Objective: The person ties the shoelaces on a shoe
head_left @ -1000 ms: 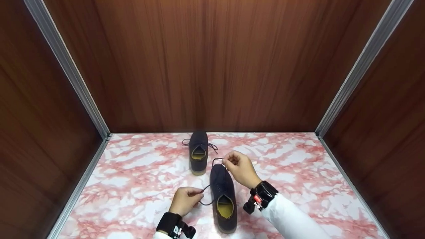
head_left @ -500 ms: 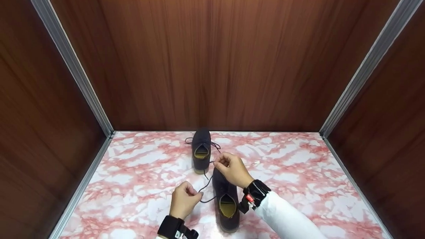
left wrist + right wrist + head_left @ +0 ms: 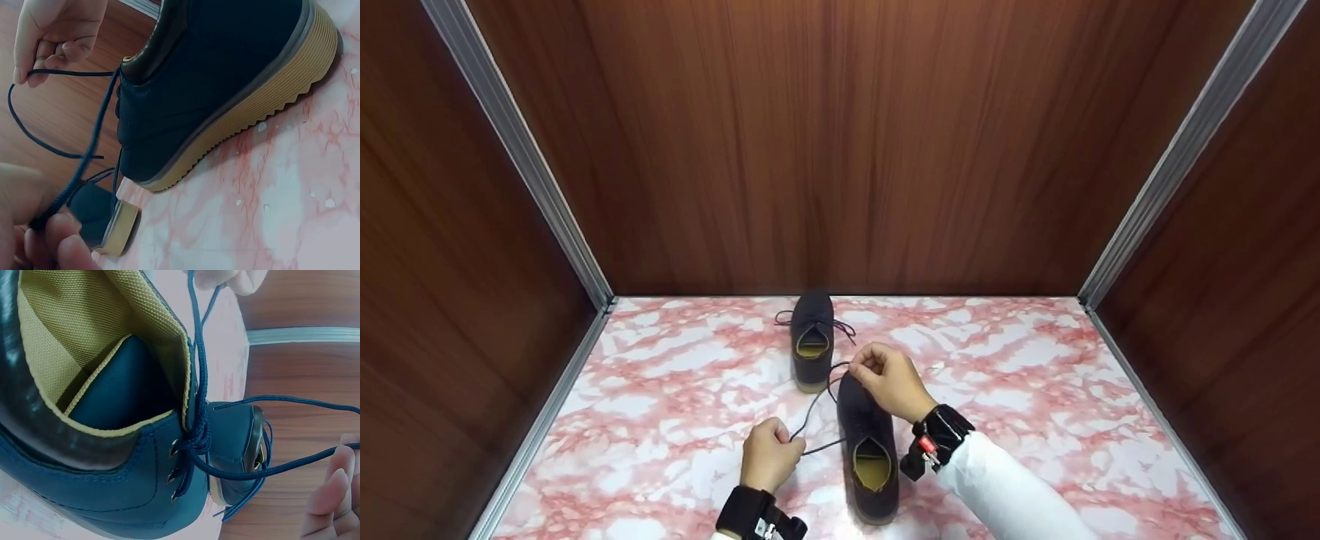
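A dark blue lace-up shoe (image 3: pixel 859 420) with a yellow lining stands before me, toe pointing away. My left hand (image 3: pixel 770 454), left of the shoe, pinches one dark shoelace (image 3: pixel 101 116) between thumb and fingers and draws it out in a loop. Over the toe, my right hand (image 3: pixel 891 382) pinches the other lace end (image 3: pixel 270 471) between thumb and fingertips. In the right wrist view, both laces meet in a crossed, bunched knot (image 3: pixel 197 439) at the top eyelets. The lace inside the left fist is partly hidden.
A matching shoe (image 3: pixel 812 311) stands farther back, its laces tied in a bow (image 3: pixel 844 328). Brown wood-grain panels (image 3: pixel 840 150) with grey metal corner strips enclose the red-and-white marbled surface (image 3: pixel 997 420) on three sides.
My right hand has shifted left over the shoe's toe with its lace. My left hand has moved slightly down and left, and its lace now stretches straighter from the shoe.
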{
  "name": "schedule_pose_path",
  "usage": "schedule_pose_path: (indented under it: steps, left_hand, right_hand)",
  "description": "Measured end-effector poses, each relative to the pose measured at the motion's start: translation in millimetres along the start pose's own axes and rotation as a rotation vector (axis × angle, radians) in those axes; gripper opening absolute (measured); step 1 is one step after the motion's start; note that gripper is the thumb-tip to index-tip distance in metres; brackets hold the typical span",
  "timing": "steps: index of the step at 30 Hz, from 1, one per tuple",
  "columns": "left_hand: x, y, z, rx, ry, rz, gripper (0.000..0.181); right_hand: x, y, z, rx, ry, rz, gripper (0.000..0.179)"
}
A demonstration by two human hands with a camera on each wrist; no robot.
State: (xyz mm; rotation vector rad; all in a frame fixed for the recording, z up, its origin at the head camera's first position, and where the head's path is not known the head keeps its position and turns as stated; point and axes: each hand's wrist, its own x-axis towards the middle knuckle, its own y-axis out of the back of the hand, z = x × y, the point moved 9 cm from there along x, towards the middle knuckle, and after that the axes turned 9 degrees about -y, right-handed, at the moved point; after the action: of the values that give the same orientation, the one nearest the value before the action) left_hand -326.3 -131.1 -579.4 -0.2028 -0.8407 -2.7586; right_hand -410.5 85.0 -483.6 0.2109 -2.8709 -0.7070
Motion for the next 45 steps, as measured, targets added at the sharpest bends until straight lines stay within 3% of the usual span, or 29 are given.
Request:
schedule_pose_path:
  steps: [12, 18, 22, 26, 33, 40, 45]
  left_hand:
    - [2.3, -20.7, 8.4, -0.138, -0.090, -0.182, 0.030]
    - [1.7, -21.5, 13.1, -0.140, -0.126, -0.211, 0.019]
    - [1.6, -20.6, 13.8, -0.126, -0.138, -0.218, 0.010]
    - [1.9, -19.0, 8.9, -0.144, -0.105, -0.214, 0.009]
    - [4.4, -16.3, -1.6, -0.206, -0.037, -0.219, 0.022]
    - [9.0, -17.6, -4.2, -0.208, -0.022, -0.227, 0.027]
    - [11.3, -19.6, -4.8, -0.205, -0.011, -0.231, 0.028]
  right_hand:
    - [3.4, 0.7, -5.7, 0.012, 0.027, 0.032, 0.009]
    - [6.0, -14.5, -16.0, -0.033, 0.059, 0.006, 0.008]
    - [5.2, -31.0, -19.2, -0.115, 0.077, -0.074, 0.006]
    - [3.0, -34.7, -15.7, -0.183, 0.103, -0.111, 0.006]
    - [1.3, -12.8, 3.3, -0.209, 0.090, -0.083, 0.007]
    - [-8.7, -7.8, 20.7, -0.237, 0.061, -0.172, 0.008]
    - [-17.3, -17.3, 23.7, -0.250, 0.075, -0.290, 0.007]
